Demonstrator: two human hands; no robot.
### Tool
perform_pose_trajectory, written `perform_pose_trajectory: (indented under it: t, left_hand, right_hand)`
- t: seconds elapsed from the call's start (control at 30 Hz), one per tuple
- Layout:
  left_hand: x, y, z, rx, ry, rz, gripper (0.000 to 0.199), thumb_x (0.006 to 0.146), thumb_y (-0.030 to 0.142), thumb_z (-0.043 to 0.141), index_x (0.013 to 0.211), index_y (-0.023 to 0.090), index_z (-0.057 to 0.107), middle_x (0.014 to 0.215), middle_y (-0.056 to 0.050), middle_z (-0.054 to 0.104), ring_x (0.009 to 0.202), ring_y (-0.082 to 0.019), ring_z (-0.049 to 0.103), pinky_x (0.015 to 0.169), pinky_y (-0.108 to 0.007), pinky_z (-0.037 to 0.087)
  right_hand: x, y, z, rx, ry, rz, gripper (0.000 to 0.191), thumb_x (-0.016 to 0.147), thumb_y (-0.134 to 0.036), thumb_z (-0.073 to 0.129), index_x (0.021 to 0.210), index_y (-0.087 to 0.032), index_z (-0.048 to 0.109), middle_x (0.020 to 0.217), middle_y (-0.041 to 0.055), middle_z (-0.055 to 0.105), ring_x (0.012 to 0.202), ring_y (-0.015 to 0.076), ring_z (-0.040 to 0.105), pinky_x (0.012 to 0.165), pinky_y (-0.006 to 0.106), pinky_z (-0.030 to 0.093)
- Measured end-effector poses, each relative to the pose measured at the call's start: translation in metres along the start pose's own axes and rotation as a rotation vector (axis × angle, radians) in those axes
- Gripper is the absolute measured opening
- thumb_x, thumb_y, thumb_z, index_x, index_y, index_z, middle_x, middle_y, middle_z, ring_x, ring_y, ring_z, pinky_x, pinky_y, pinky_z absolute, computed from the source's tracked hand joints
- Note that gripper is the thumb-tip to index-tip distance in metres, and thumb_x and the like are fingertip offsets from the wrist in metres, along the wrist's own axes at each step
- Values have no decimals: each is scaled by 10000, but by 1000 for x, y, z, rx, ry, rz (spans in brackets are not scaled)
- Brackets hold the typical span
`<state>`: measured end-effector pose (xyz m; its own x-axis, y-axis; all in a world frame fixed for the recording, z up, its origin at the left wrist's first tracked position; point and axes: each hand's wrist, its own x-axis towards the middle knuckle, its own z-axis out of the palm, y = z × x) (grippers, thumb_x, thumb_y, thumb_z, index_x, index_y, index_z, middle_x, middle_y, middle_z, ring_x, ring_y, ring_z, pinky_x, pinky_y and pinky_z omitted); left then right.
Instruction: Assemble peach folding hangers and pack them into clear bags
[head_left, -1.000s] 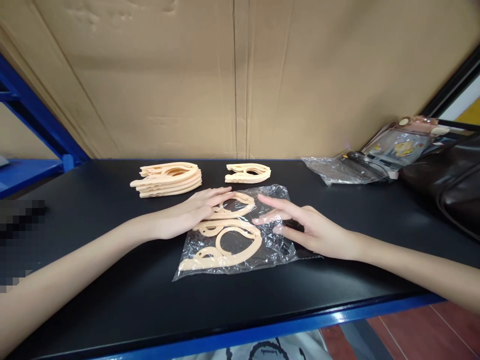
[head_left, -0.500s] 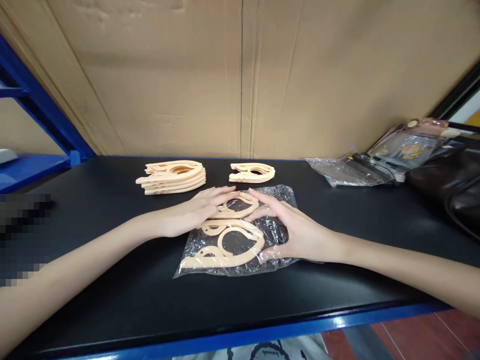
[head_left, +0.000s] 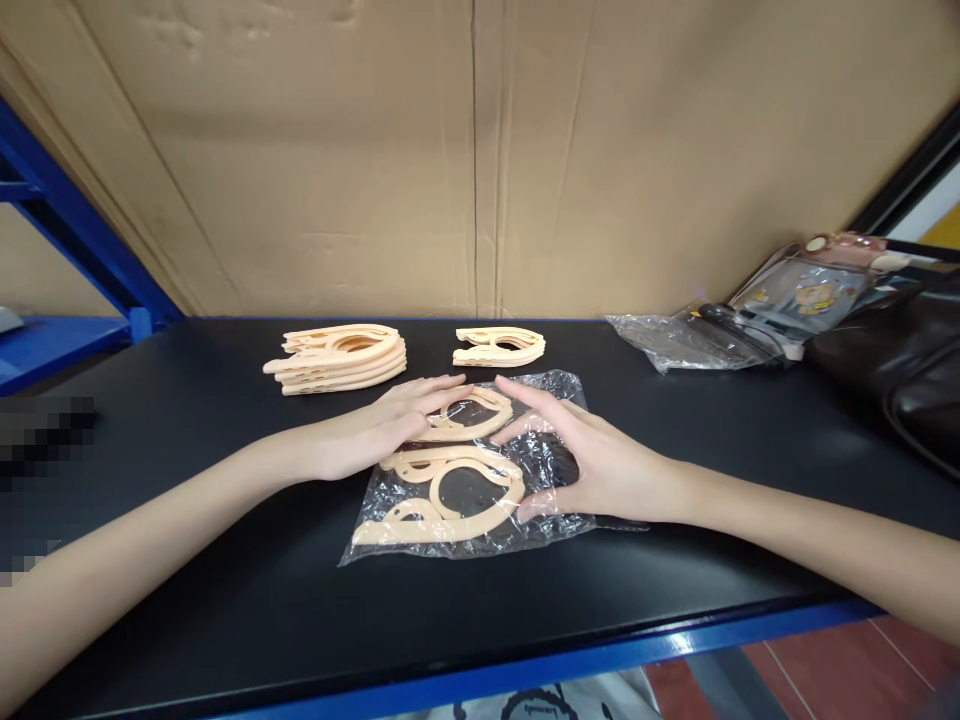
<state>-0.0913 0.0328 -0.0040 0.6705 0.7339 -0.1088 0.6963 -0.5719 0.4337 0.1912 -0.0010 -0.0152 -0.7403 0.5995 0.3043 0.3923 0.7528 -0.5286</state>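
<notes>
A clear plastic bag [head_left: 551, 465] lies flat on the black table, with beige folding hangers [head_left: 480, 527] inside it. My left hand [head_left: 382, 428] rests on the bag's upper left part, fingers stretched out over the upper hanger. On the other side, my right hand [head_left: 592, 460] touches the bag, thumb and fingers spread wide around its right part. Neither hand is closed on anything. Behind the bag sits a stack of several beige folding hangers [head_left: 337, 358]. A smaller beige hanger pile [head_left: 499, 347] is to the right of that stack.
Cardboard [head_left: 337, 160] stands along the table's back edge. At the right are a crumpled plastic bag [head_left: 660, 343], a clear printed pouch [head_left: 795, 295] and a dark leather bag [head_left: 885, 350]. A blue metal frame [head_left: 82, 240] rises at the left. The black table [head_left: 247, 600] has a blue front edge.
The whole view has shifted slightly. Both hands stay on the bag in nearly the same pose, and the lower hanger shows a little more clear of the left hand.
</notes>
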Motion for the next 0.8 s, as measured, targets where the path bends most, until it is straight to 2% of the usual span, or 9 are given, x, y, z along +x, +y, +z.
perform_pose_trajectory:
  t: [0.07,0.13,0.2,0.27,0.33,0.43,0.53,0.63,0.8]
  left_hand:
    - [-1,-2,-1,-36,8,28,518,1007,498,191,1509,375,221,1599,67,122,1457,-288,141,1174,-506,152]
    - [-1,-3,-3,-102,45,44,516,1010,470,193,1513,355,220,1592,54,168,1446,-256,199,1169,-447,219]
    - [-1,-3,-4,-141,122,22,514,1010,443,197,1510,332,238,1575,41,237,1423,-226,270,1151,-393,284]
    - [0,-1,-5,-110,222,-24,512,1005,429,216,1492,295,298,1546,23,313,1397,-221,325,1147,-385,298]
    - [1,2,-7,-3,312,-71,507,997,429,250,1448,247,392,1497,-7,403,1358,-235,382,1145,-404,298]
    - [2,7,-9,176,373,-95,509,989,441,263,1319,177,546,1338,-57,571,1219,-255,518,1069,-418,387]
    - [2,11,-9,248,369,-82,528,990,425,228,1204,143,620,1187,-71,658,1086,-249,591,965,-405,457]
    - [3,15,-9,260,341,-59,511,988,400,217,1165,150,627,1134,-64,672,1031,-240,601,912,-398,469]
    - [2,18,-10,270,296,-42,493,992,401,207,1076,168,634,1086,-63,662,1005,-239,588,905,-400,452]
  right_hand:
    - [-3,1,-11,-53,-18,15,938,794,-387,710,1517,-284,121,1180,26,668,1227,228,536,1060,415,387]
    - [-5,3,-24,-116,-17,35,754,859,-281,615,1496,-281,210,1090,6,701,1084,203,615,983,383,444]
    - [-5,7,-38,-194,14,71,582,883,-193,517,1433,-270,341,974,-16,723,877,169,663,860,339,492]
    - [-1,14,-51,-299,79,109,464,882,-184,485,1341,-245,455,906,-19,727,764,156,662,761,314,501]
    - [5,23,-61,-396,156,132,373,885,-221,494,1257,-218,526,909,-1,725,783,170,664,730,316,498]
    - [21,42,-70,-473,215,119,294,907,-288,497,1172,-192,581,998,45,704,902,204,653,782,348,502]
    - [42,62,-72,-532,161,63,338,928,-373,481,1172,-169,595,1124,98,661,1040,251,605,896,416,477]
    - [64,78,-69,-535,45,34,515,908,-492,501,1277,-135,541,1256,145,604,1155,296,549,977,467,431]
    - [88,88,-63,-453,-79,107,763,805,-623,585,1377,-133,458,1333,173,561,1184,333,536,988,502,415]
